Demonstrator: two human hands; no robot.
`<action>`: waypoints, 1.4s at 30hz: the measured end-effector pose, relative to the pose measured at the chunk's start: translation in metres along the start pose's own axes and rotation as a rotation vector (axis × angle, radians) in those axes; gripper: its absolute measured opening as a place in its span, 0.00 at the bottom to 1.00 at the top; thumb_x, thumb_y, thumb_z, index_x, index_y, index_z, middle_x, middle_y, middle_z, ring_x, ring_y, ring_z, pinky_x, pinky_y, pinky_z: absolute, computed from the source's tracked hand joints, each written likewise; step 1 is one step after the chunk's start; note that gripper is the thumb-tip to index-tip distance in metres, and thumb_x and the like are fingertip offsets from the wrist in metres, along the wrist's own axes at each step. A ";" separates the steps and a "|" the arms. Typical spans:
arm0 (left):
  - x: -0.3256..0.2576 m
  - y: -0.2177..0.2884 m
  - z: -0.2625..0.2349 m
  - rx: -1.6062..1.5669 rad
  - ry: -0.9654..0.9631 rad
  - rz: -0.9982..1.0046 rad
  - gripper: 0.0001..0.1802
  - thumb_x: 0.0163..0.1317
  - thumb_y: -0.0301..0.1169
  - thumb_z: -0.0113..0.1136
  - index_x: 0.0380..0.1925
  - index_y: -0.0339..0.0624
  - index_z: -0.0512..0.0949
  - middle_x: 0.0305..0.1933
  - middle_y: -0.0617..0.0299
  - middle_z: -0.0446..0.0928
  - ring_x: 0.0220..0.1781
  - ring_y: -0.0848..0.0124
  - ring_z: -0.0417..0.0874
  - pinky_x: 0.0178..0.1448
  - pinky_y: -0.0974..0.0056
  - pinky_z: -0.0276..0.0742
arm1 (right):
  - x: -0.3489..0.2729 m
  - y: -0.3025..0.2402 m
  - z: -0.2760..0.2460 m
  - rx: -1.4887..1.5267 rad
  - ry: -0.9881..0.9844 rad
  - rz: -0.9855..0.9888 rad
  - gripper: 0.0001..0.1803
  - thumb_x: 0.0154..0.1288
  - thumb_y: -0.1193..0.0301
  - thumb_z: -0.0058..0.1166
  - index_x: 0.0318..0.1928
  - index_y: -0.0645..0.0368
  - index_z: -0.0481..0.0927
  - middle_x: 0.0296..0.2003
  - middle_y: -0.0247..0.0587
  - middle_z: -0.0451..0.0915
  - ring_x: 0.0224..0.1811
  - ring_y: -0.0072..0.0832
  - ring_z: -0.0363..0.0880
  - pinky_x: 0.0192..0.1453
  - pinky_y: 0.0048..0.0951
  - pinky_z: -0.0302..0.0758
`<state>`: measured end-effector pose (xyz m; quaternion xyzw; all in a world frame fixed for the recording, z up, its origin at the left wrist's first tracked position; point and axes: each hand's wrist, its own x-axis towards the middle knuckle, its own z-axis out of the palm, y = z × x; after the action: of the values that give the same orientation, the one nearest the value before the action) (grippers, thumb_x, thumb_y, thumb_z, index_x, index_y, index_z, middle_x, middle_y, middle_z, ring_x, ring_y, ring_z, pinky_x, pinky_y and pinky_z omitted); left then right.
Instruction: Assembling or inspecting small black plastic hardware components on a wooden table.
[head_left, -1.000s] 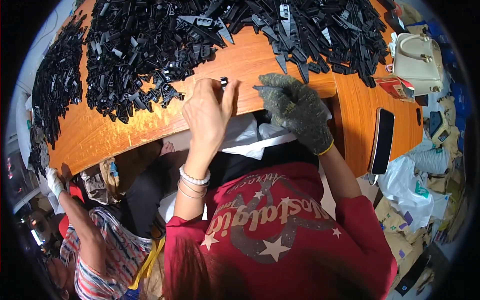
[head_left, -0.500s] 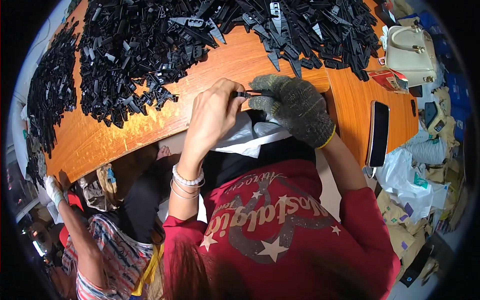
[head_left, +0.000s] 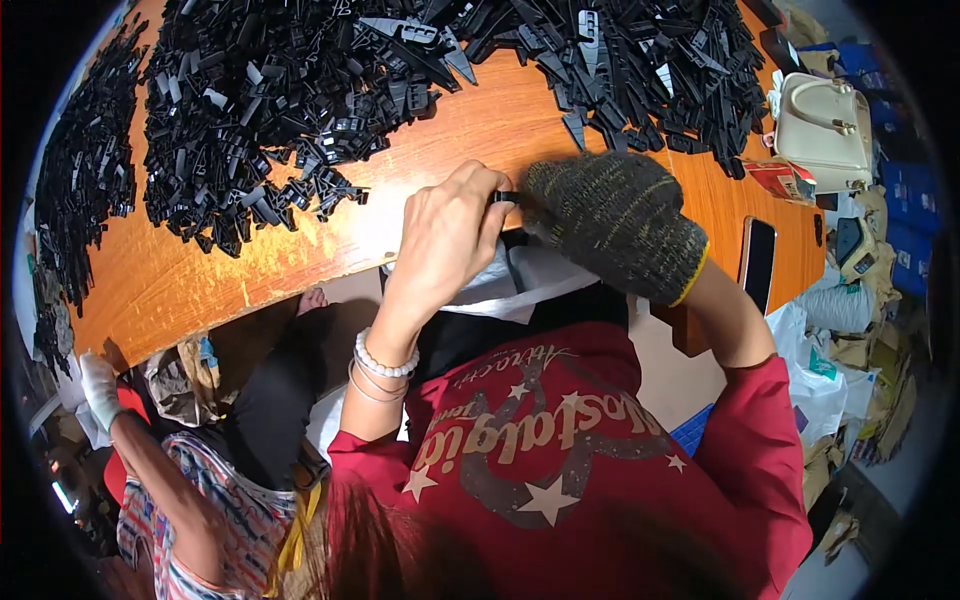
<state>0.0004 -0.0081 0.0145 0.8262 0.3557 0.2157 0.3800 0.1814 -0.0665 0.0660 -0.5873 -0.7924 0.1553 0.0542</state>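
My bare left hand [head_left: 445, 235], with bead bracelets at the wrist, pinches a small black plastic part [head_left: 505, 198] at the near edge of an orange wooden table [head_left: 300, 250]. My right hand [head_left: 615, 225] wears a dark knitted glove with a yellow cuff and grips the same part from the other side. Both hands meet above a white plastic bag [head_left: 520, 285] in my lap. Large heaps of black plastic parts [head_left: 290, 90] cover the far half of the table.
A cream handbag [head_left: 822, 125] stands at the table's right end, with a small red box [head_left: 780, 180] and a black phone [head_left: 757, 265] nearby. Another person in a striped top [head_left: 190, 510] with a white glove sits at lower left. Bags and cartons pile up on the right.
My hands have drawn back from the table top toward my body, coming together over the white bag with the small black part pinched between them.
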 end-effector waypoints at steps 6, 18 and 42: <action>0.002 -0.008 0.001 -0.031 -0.014 0.042 0.09 0.55 0.26 0.62 0.35 0.35 0.75 0.34 0.50 0.76 0.34 0.49 0.78 0.37 0.51 0.72 | -0.002 0.013 0.006 -0.059 0.004 -0.126 0.14 0.60 0.64 0.58 0.45 0.55 0.80 0.34 0.41 0.82 0.36 0.40 0.82 0.37 0.40 0.76; -0.001 -0.019 0.006 -0.168 0.018 0.070 0.11 0.54 0.26 0.64 0.39 0.41 0.77 0.36 0.56 0.77 0.33 0.54 0.80 0.36 0.56 0.73 | 0.002 -0.004 -0.021 -0.110 -0.336 0.011 0.24 0.65 0.72 0.55 0.62 0.59 0.72 0.59 0.44 0.74 0.64 0.36 0.70 0.68 0.36 0.66; -0.006 -0.006 0.006 -0.214 0.201 0.072 0.09 0.55 0.21 0.62 0.36 0.33 0.76 0.29 0.53 0.71 0.24 0.60 0.77 0.29 0.59 0.71 | 0.000 -0.018 -0.006 0.137 -0.002 0.141 0.17 0.68 0.60 0.52 0.47 0.60 0.78 0.38 0.46 0.82 0.40 0.40 0.82 0.43 0.37 0.77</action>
<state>-0.0023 -0.0124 0.0056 0.7674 0.3370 0.3473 0.4206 0.1664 -0.0699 0.0776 -0.6363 -0.7368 0.2132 0.0824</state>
